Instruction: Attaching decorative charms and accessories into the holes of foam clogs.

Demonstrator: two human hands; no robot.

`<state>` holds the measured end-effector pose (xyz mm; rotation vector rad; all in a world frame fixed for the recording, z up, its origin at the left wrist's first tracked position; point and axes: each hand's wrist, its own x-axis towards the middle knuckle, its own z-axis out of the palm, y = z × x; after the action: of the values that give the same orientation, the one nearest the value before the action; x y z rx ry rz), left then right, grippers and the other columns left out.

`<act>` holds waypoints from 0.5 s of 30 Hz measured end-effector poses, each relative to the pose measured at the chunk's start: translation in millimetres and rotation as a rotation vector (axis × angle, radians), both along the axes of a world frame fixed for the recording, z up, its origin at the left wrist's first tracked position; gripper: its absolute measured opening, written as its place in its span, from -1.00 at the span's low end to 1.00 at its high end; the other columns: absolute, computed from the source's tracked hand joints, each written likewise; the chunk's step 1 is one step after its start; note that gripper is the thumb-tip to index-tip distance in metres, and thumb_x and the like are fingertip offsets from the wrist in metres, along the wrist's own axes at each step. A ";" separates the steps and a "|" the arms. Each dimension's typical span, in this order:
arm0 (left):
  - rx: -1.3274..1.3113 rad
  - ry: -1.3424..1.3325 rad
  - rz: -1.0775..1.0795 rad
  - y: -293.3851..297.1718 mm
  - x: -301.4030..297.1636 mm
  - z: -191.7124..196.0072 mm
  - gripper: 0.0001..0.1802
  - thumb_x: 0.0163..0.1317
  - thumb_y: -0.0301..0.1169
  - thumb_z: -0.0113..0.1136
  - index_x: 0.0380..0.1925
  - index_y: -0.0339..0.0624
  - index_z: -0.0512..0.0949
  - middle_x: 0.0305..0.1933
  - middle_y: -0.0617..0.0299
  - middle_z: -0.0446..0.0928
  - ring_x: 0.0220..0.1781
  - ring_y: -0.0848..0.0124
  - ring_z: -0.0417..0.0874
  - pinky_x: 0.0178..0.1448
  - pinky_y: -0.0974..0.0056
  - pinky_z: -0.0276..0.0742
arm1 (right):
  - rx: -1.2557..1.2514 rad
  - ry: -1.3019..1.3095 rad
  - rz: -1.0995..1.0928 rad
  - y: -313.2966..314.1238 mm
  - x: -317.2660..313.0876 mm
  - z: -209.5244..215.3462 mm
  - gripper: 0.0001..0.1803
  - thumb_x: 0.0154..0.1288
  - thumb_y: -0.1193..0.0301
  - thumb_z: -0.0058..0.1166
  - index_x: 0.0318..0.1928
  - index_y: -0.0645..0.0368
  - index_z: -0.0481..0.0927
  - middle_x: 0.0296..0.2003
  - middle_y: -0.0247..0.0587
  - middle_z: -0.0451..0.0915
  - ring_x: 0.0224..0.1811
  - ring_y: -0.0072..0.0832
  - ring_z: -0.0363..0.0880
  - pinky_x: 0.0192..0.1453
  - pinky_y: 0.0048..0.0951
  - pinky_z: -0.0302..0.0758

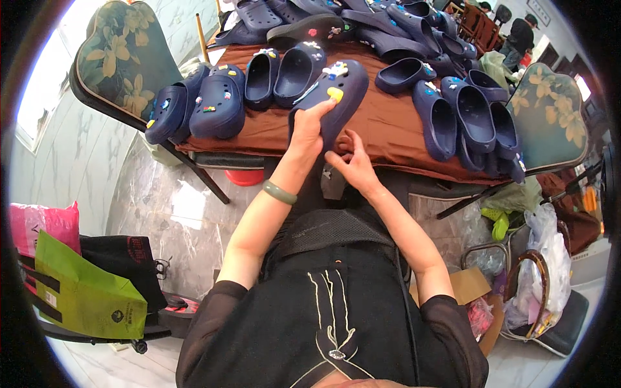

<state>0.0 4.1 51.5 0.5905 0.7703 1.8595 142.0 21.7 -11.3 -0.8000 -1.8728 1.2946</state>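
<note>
Over the near edge of the table I hold a navy blue clog, tilted, with yellow and white charms on its upper. My left hand is closed around it, the thumb against a yellow charm. Just below the shoe, my right hand has its fingers apart and slightly bent, with nothing seen in it. Left of the held shoe stand several more clogs with charms, among them a navy clog. Another group, including an open-topped clog, sits on the right side of the table.
A brown cloth covers the table, and a heap of navy clogs lies at its far side. Floral-backed chairs stand at the left and right. A green bag is at lower left, a plastic bag at lower right.
</note>
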 end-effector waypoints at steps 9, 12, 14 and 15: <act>-0.015 0.274 -0.061 1.9 53.7 12.0 -0.74 0.22 -0.32 0.16 -0.19 -0.28 0.53 -0.32 0.36 0.48 -0.32 0.61 0.44 -0.27 0.45 0.33 | -0.035 0.136 -0.053 -0.8 2.9 -11.6 -0.24 0.11 0.32 0.24 0.22 0.32 0.12 0.10 -0.07 0.35 0.15 -0.34 0.36 0.21 -0.34 0.32; 0.090 0.641 -0.019 -20.8 54.8 -0.5 -0.61 0.27 -0.30 0.12 0.02 -0.32 0.46 -0.08 0.24 0.51 -0.08 0.51 0.50 0.03 0.40 0.40 | -0.121 0.300 -0.141 5.3 8.2 -1.3 -0.43 0.12 0.43 0.13 0.13 0.30 0.25 0.00 -0.19 0.41 0.01 -0.46 0.42 0.14 -0.42 0.36; 0.125 0.898 0.085 -41.9 48.7 -8.3 -0.56 0.25 -0.34 0.15 0.08 -0.33 0.41 0.08 0.13 0.49 0.04 0.44 0.50 0.18 0.33 0.35 | -0.294 0.378 -0.148 17.2 23.1 12.1 -0.46 0.11 0.45 0.09 0.11 0.31 0.27 -0.06 -0.21 0.46 -0.04 -0.48 0.44 0.10 -0.43 0.39; 0.215 1.187 0.318 -48.8 42.9 -12.7 -0.57 0.23 -0.36 0.17 0.07 -0.31 0.42 0.08 0.12 0.51 0.03 0.44 0.52 0.13 0.31 0.40 | -0.233 0.329 -0.172 24.1 30.5 27.0 -0.48 0.09 0.45 0.07 0.08 0.31 0.30 -0.10 -0.22 0.48 -0.10 -0.50 0.47 0.06 -0.43 0.42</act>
<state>43.0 -44.7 38.8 1.8684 1.4708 1.7687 172.6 45.8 15.7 -0.7925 -1.3832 1.4520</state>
